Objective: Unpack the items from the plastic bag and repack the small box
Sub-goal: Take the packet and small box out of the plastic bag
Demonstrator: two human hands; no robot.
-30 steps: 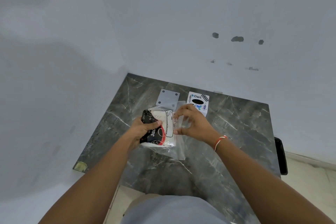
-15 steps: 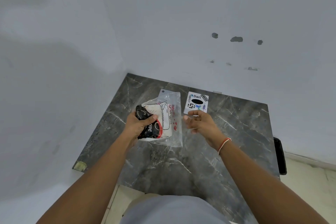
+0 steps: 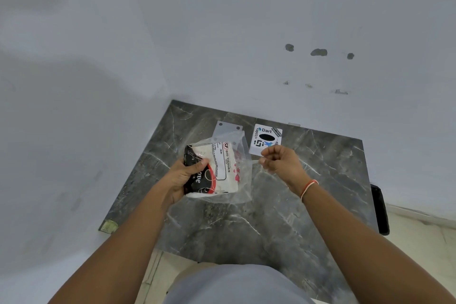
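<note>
Unpacking step in hand. Left hand [image 3: 183,175] grips the tissue pack [image 3: 217,170] through the plastic bag [image 3: 240,180], held above the tabletop [image 3: 246,227]. Right hand [image 3: 280,161], just right of the bag, pinches its edge. Small box [image 3: 266,139] lies beyond. Next, judged: open the mouth, draw the pack out.

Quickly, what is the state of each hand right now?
Left hand: closed around the tissue pack, which sits inside the clear plastic bag.
Right hand: fingers curled, pinching what looks like the bag's edge; hard to confirm.
</note>
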